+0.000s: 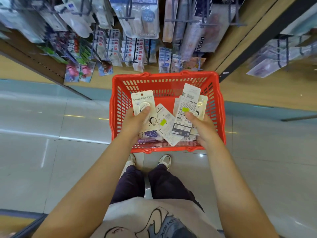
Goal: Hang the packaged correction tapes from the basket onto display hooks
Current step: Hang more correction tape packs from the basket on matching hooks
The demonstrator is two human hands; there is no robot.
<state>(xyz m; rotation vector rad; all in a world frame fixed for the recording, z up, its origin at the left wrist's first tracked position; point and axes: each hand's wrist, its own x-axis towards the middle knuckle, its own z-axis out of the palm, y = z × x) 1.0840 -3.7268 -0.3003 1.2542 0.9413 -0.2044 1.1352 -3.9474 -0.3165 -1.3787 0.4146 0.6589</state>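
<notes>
A red plastic basket (118,107) stands on the floor in front of my feet. My left hand (134,121) grips a cream-coloured correction tape pack (143,100), front side up, with the thumb on its blister. My right hand (201,126) holds a fanned bunch of correction tape packs (187,103), mostly back sides up with barcodes showing. More loose packs (165,124), some purple, lie in the basket's bottom under both hands. Display hooks (127,18) loaded with packaged stationery fill the shelf wall above the basket.
A wooden shelf base (257,93) runs behind and to the right of the basket. Another rack of hanging packs (281,54) is at the far right. Shiny grey floor tiles (51,127) spread to the left. My two shoes (164,160) stand just behind the basket.
</notes>
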